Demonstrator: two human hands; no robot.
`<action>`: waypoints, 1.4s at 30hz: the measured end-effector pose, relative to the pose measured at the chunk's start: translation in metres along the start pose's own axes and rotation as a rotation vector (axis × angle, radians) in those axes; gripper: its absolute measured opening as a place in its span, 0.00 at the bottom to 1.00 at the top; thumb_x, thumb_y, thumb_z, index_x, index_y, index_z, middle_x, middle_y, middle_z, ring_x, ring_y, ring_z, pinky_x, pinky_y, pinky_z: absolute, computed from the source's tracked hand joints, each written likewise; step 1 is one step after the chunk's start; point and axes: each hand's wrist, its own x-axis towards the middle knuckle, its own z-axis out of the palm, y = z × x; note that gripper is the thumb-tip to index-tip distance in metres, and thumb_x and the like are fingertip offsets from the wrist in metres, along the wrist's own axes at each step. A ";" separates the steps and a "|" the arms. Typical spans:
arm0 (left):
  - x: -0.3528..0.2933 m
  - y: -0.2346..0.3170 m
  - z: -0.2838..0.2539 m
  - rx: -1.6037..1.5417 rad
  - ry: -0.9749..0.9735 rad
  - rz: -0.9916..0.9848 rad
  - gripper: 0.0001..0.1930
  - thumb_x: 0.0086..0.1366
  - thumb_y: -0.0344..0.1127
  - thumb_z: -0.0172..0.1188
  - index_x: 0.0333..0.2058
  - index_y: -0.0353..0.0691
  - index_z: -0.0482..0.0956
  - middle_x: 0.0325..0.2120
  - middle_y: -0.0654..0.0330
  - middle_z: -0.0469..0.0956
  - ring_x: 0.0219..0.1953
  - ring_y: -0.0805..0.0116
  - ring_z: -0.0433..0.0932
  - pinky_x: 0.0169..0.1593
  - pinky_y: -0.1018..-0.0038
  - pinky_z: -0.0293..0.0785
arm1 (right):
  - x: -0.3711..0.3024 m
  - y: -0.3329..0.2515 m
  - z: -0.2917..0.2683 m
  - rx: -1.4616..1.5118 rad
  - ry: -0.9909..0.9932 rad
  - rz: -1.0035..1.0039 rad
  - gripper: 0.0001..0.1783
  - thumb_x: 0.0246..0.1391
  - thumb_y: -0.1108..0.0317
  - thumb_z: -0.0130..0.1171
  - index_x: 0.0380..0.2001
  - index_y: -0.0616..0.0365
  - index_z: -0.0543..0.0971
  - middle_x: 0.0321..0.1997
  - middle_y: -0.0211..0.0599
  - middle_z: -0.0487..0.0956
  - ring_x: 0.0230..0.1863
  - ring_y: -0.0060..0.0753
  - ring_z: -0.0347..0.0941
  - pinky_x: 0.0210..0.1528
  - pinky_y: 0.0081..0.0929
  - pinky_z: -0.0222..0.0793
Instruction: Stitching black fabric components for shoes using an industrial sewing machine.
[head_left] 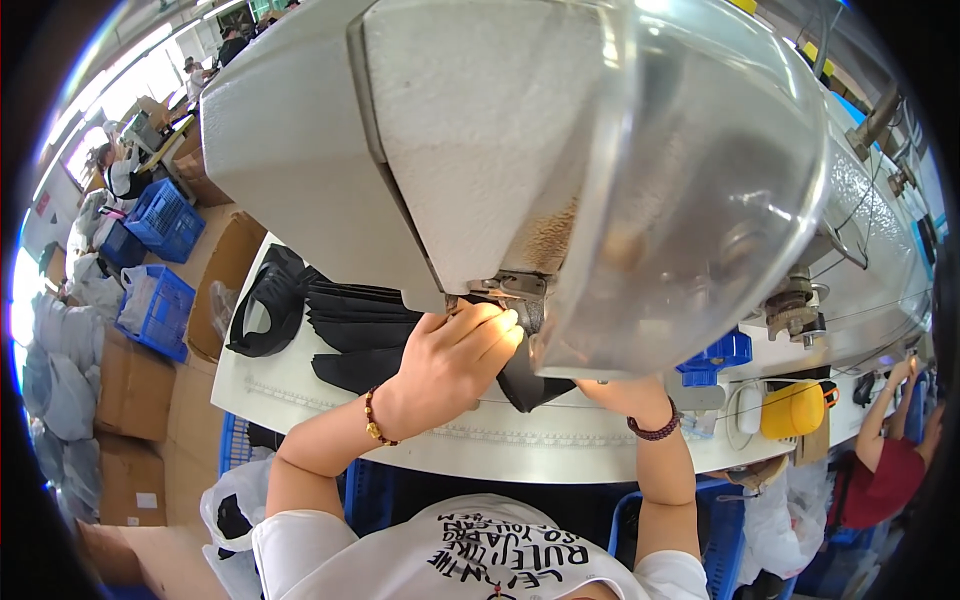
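Far left, blue crates (pixel 165 216) sit on the floor beside cardboard boxes (pixel 135 388), and then we're onto the white table (pixel 560 440), where a looped black piece (pixel 262 318) lies next to a fanned stack of black pieces (pixel 365 328), their long sides running crosswise toward the left wrist. And here's the left hand (pixel 450 360), reaching in under the sewing machine (pixel 480 130), fingers bunched close together and curled, tips right beside the metal presser parts (pixel 518 287); whether they pinch or merely press, you cannot tell from up here. Just right of those fingers comes the black workpiece (pixel 528 388), poking out from beneath the machine, its pointed corner aimed back at the person! It sits between the two hands, with the left the nearer at the presser end; its full long axis is hidden, so no call on that. On its right side, the right hand (pixel 628 394) comes in below the clear cover (pixel 690 200), near the workpiece's outer edge, fingertips out of sight, so its grip can't be judged. Further right, a yellow container (pixel 792 408) stands on the table.
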 end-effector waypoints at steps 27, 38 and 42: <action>-0.012 -0.007 -0.009 -0.344 0.079 -0.190 0.15 0.42 0.22 0.59 0.33 0.36 0.79 0.33 0.58 0.79 0.34 0.63 0.79 0.31 0.74 0.73 | -0.012 -0.019 0.048 0.587 0.338 0.202 0.18 0.47 0.75 0.63 0.43 0.62 0.73 0.43 0.34 0.76 0.44 0.24 0.72 0.48 0.23 0.67; -0.023 -0.009 -0.017 -0.235 -0.050 0.067 0.15 0.43 0.20 0.58 0.35 0.31 0.78 0.38 0.52 0.75 0.43 0.54 0.77 0.38 0.72 0.79 | -0.014 -0.024 0.055 0.775 0.392 0.263 0.16 0.49 0.74 0.61 0.43 0.64 0.73 0.43 0.35 0.76 0.44 0.24 0.71 0.48 0.22 0.67; -0.029 -0.010 -0.014 -0.211 -0.058 0.131 0.16 0.44 0.22 0.59 0.36 0.31 0.77 0.40 0.50 0.74 0.47 0.52 0.75 0.43 0.70 0.79 | -0.017 -0.023 0.054 0.631 0.386 0.262 0.15 0.50 0.73 0.61 0.41 0.64 0.74 0.41 0.34 0.76 0.43 0.22 0.70 0.47 0.20 0.66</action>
